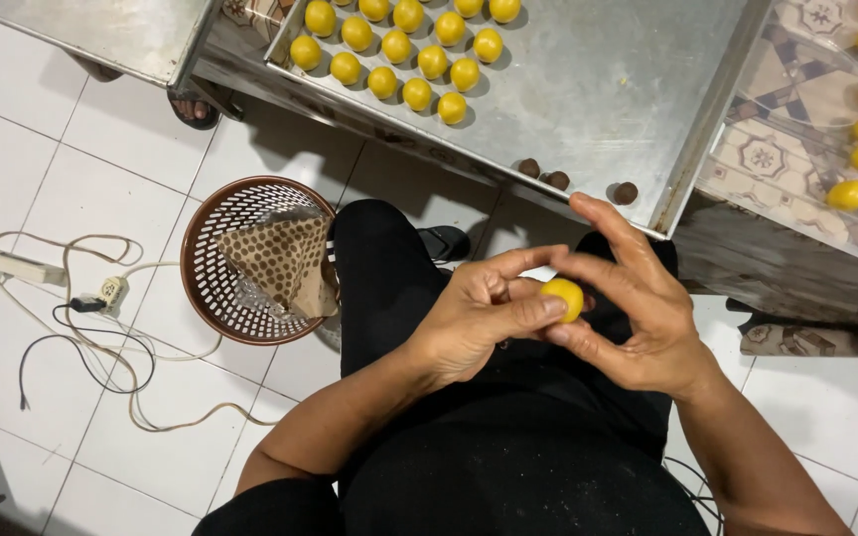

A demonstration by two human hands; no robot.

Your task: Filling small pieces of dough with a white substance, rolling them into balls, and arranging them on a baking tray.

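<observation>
Two hands shaped a small yellow dough ball over the person's lap, below a metal tray of finished balls.

The left hand [474, 313] and right hand [633, 298] met around one yellow dough ball [562, 298], held in the air just in front of the worktop. The left thumb and fingers curled closed against the ball; the right hand was half open, its lower fingers pinching the ball and its upper fingers spread above it. The step in hand appeared to be rounding or sealing the ball. The next move would likely call for light, even pressure so the ball kept its shape. On the metal tray [628, 89] sat rows of yellow balls [399, 50] and, near its front edge, three small brown balls [556, 180]. A brown basket [213, 288] holding spotted paper stood on the tiled floor beside a tangle of cables [101, 298].
</observation>
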